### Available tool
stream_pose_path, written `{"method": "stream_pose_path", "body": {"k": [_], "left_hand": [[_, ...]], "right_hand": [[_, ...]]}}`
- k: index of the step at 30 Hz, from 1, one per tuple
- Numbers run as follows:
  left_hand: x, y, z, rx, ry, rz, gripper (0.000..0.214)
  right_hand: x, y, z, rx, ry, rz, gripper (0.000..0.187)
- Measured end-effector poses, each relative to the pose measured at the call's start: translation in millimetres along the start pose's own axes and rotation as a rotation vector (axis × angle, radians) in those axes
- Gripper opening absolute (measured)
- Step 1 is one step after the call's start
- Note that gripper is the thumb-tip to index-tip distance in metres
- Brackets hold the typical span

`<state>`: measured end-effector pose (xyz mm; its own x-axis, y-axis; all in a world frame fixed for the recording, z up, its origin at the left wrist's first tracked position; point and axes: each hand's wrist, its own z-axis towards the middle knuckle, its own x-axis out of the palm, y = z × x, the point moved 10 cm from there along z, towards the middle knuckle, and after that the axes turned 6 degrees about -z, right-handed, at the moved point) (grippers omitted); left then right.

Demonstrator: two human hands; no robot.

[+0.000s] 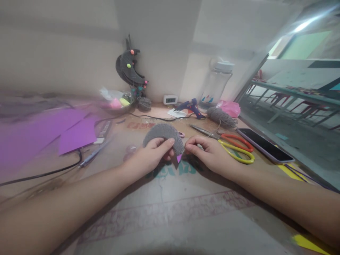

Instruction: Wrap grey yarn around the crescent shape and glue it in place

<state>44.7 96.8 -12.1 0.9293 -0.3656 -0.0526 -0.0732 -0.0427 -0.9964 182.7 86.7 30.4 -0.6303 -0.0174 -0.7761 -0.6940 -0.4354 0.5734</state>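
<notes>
My left hand (151, 156) is closed round a crescent-shaped piece wrapped in grey yarn (163, 134), held just above the table. A purple tip (179, 158) of the piece sticks out below, uncovered. My right hand (208, 152) pinches at the right end of the crescent, fingers pressed together, apparently on the grey yarn strand (215, 132) that runs back toward a grey yarn ball (221, 117). The strand in the pinch is too thin to see clearly.
Scissors (233, 143) with orange and yellow handles and a dark phone (265, 145) lie to the right. A blue glue gun (191, 107), a small white clock (170, 99), a finished grey moon decoration (130, 69), a bowl (117, 102), purple paper sheets (77, 134), a black cable (53, 171) and a pen (92, 156) surround the work spot.
</notes>
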Motion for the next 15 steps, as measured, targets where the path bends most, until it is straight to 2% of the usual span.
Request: {"method": "stream_pose_path", "body": {"k": [6, 10, 15], "left_hand": [[2.1, -1, 0, 0.012, 0.011, -0.031, 0.039], [6.2, -1, 0, 0.031, 0.040, -0.013, 0.038], [4.1, -1, -2, 0.076, 0.033, 0.142, 0.044]], "right_hand": [[2, 0, 3, -0.026, 0.011, 0.005, 0.027], [-7, 4, 3, -0.094, -0.085, 0.052, 0.035], [-7, 19, -2, -0.156, -0.090, 0.090, 0.024]]}}
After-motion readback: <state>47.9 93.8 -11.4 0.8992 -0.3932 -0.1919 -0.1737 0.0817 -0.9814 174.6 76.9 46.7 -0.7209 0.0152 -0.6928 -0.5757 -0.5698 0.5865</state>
